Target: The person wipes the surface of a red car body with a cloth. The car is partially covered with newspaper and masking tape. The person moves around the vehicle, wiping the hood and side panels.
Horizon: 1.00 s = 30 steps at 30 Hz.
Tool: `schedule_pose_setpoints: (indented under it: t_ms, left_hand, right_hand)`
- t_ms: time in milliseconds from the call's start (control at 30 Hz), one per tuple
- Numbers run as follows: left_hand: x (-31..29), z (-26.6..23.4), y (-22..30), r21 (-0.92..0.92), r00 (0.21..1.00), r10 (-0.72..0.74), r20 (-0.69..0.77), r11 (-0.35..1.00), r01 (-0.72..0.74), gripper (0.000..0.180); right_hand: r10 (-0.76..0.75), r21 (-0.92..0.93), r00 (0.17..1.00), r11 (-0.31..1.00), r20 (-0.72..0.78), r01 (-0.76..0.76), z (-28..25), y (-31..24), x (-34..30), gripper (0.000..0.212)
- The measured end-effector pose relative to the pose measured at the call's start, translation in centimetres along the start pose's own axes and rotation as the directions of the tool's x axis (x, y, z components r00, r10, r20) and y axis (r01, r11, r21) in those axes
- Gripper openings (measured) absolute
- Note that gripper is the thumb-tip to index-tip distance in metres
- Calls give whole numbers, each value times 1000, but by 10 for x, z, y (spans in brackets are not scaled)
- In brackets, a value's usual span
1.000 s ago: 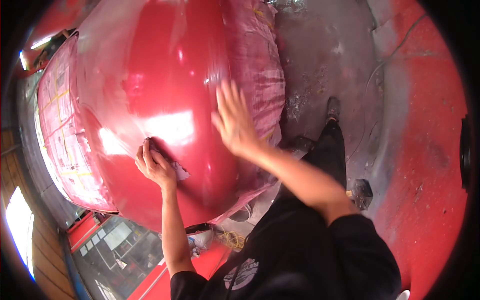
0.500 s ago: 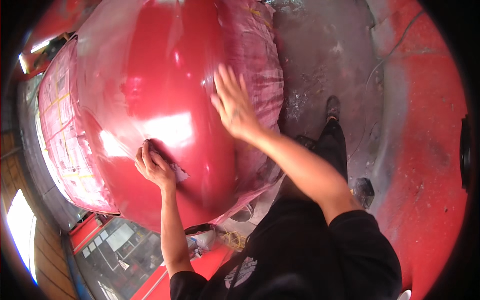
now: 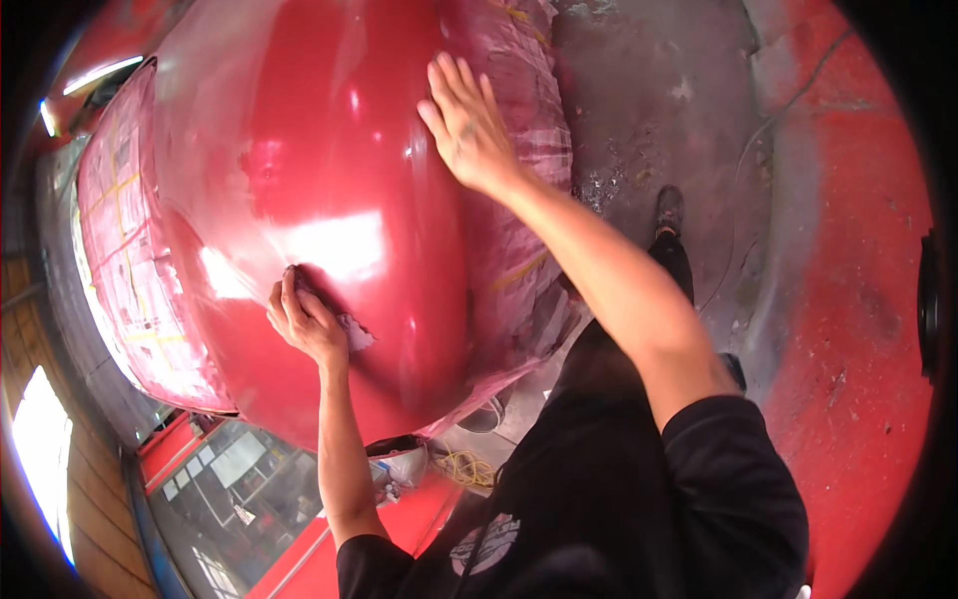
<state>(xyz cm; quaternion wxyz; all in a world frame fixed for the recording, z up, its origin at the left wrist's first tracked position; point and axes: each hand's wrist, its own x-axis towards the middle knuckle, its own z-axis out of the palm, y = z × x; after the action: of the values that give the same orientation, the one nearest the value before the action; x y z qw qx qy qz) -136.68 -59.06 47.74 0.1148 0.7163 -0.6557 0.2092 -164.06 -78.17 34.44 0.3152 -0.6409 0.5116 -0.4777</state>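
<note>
A glossy red car body panel fills the middle of the view, with duller, hazy patches along its left side. My left hand is closed, fingers bent against the panel. From under its palm sticks out a crumpled pale sheet; whether it is paper or cloth I cannot make out. Farther forward and to the right, my right hand lies flat near the panel's right side, fingers stretched out and nothing visible in it. Whatever is under its palm is hidden.
Pink-stained masking sheets with tape cover the car's left part; more masking hangs along its right edge. A yellow coiled cord lies near the panel's close end. A cable runs over the grey and red floor.
My right hand has slid forward, away from me, along the right side of the panel. My left hand has stayed almost in place with the pale sheet.
</note>
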Motion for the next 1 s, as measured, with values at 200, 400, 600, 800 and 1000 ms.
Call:
schedule_pose_setpoints:
  t_ms: [200,400,600,800,1000]
  left_hand:
    - [-5,-8,-5,23,1000,-16,-20,1000,16,33]
    - [7,-3,6,-15,1000,5,-10,1000,-5,33]
    - [-5,-13,-2,20,999,-44,16,999,44,35]
    - [4,-2,2,-4,1000,-3,1,1000,3,33]
    - [-1,-10,2,1,999,-45,-11,999,45,32]
  right_hand:
    - [-113,-4,961,993,252,118,-6,-25,-94,65]
    - [-79,-120,997,990,8,80,9,-7,-2,63]
    - [-335,133,881,942,333,308,-8,-47,-119,61]
    - [-94,-39,996,995,-7,94,9,-12,10,61]
    - [-58,76,970,996,238,41,-1,-48,-108,65]
